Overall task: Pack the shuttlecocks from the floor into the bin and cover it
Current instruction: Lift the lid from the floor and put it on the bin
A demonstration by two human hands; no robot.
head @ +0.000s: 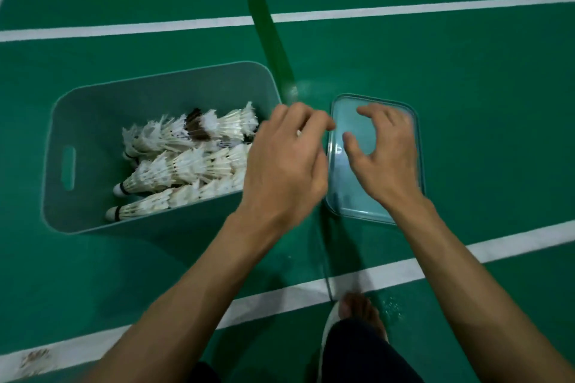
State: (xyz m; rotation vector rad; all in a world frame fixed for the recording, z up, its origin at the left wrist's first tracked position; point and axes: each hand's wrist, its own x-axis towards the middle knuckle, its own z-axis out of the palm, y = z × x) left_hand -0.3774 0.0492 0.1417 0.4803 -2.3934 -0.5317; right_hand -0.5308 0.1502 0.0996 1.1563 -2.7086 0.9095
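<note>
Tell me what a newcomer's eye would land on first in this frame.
The pile of white shuttlecocks lying in the grey-green bin at left stands out against the green floor. Next come the two hands at centre: the left hand over the bin's right edge, the right hand over the clear lid lying on the floor beside the bin.
</note>
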